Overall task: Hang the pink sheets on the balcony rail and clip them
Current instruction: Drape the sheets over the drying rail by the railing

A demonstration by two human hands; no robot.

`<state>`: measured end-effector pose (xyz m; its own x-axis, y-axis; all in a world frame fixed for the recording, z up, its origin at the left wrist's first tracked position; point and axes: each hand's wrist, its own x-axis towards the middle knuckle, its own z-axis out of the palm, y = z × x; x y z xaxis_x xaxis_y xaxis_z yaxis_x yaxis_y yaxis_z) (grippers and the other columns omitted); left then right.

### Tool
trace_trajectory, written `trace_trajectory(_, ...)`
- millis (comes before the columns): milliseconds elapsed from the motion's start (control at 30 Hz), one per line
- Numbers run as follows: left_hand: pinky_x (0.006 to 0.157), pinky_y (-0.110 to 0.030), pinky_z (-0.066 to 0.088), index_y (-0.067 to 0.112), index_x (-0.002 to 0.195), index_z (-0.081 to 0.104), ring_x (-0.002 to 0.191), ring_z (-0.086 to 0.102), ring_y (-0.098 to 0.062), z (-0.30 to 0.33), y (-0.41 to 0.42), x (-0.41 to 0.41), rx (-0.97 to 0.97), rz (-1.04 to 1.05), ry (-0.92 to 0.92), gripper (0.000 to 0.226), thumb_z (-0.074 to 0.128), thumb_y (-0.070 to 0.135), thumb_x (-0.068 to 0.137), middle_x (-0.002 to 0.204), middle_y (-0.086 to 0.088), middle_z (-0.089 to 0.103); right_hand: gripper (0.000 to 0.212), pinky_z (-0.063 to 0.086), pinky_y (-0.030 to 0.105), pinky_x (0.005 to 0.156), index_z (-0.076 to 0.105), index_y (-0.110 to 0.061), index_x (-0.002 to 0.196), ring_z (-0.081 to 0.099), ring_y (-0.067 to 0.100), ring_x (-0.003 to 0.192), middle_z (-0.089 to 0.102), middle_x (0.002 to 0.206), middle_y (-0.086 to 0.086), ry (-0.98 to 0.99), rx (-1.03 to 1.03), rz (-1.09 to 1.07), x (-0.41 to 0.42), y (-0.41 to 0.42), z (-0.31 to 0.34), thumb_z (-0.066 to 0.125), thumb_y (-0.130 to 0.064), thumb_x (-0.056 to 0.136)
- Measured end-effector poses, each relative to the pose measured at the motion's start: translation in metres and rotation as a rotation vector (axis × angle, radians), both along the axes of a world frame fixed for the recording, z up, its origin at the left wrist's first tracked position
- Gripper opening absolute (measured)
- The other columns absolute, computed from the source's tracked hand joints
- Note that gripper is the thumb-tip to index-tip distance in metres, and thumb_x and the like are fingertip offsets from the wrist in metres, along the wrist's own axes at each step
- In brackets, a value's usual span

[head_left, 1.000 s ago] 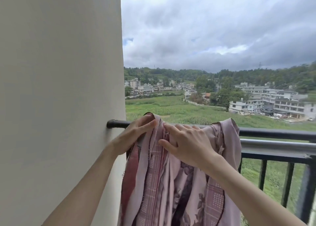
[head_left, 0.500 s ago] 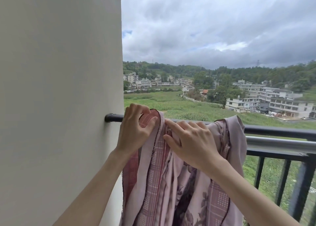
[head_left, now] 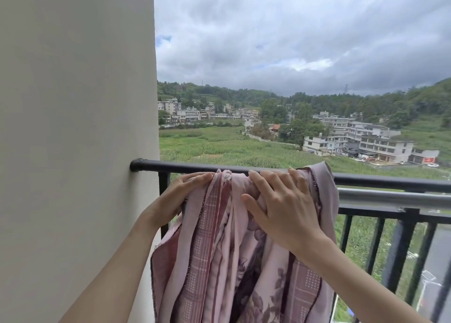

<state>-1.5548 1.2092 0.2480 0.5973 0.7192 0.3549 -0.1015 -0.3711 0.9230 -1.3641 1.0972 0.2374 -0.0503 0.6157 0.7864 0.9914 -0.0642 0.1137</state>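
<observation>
Pink patterned cloth, the pink sheets, is seen bunched over the black balcony rail at lower centre of the frame, hanging down in folds to the bottom edge. A cream wall fills the left half, and the rail's end is fixed into it. A bare stretch of rail is left between the wall and the cloth's left edge; to the right, bare rail runs on to the frame edge above a silver bar.

The left hand is placed at the cloth's left edge, its fingers curled round the fabric just below the rail. The right hand is laid on top of the bunch at the rail, fingers spread and bent, pressing the fabric down.
</observation>
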Motion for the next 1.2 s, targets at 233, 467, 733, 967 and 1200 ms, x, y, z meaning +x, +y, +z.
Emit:
trace_trajectory(233,0.103,-0.029,0.037,0.025,0.113,0.062,0.116,0.048,-0.007,0.004,-0.022,0.012,0.558,0.503,0.182,0.032,0.049,0.042,0.090,0.123,0.009,0.053,0.050,0.023,0.044,0.109,0.060,-0.015,0.119,0.054,0.027,0.118,0.063,0.120,0.006,0.026,0.045,0.008,0.028,-0.022,-0.003,0.033,-0.047,0.093)
trace_trajectory(467,0.114,-0.056,0.006,0.039,0.135,0.036,0.131,0.037,-0.014,0.015,-0.079,0.072,1.006,0.587,0.779,0.073,0.023,0.078,0.075,0.138,0.012,0.046,0.043,0.032,0.042,0.099,0.062,-0.014,0.114,0.057,0.025,0.111,0.064,0.118,0.004,0.190,0.046,-0.016,0.087,-0.060,0.015,0.042,-0.045,0.092)
trace_trajectory(733,0.111,-0.062,0.000,0.043,0.139,0.029,0.136,0.029,-0.018,0.011,-0.110,0.122,0.827,0.693,0.832,0.090,0.008,0.084,0.061,0.143,0.012,0.039,0.046,0.043,0.031,0.055,0.039,-0.020,0.053,0.049,0.022,0.052,0.045,0.052,-0.002,0.311,-0.180,0.132,0.119,-0.069,0.031,0.041,-0.042,0.094)
trace_trajectory(967,0.111,-0.054,-0.011,0.048,0.133,0.031,0.135,0.017,-0.018,-0.004,-0.122,0.146,0.745,0.773,0.749,0.079,0.007,0.081,0.065,0.136,0.007,0.039,0.039,0.044,0.034,0.059,0.047,-0.013,0.066,0.055,0.027,0.059,0.055,0.063,0.006,0.365,-0.073,0.202,0.141,-0.071,0.028,0.032,-0.026,0.099)
trace_trajectory(1200,0.112,-0.050,-0.008,0.041,0.121,0.048,0.130,0.027,-0.021,-0.005,-0.124,0.159,0.727,0.916,0.677,0.057,0.023,0.068,0.078,0.126,0.003,0.047,0.047,0.032,0.027,0.048,0.039,-0.016,0.053,0.038,0.017,0.042,0.041,0.046,-0.002,0.516,0.025,0.255,0.197,-0.098,0.019,0.038,-0.024,0.098)
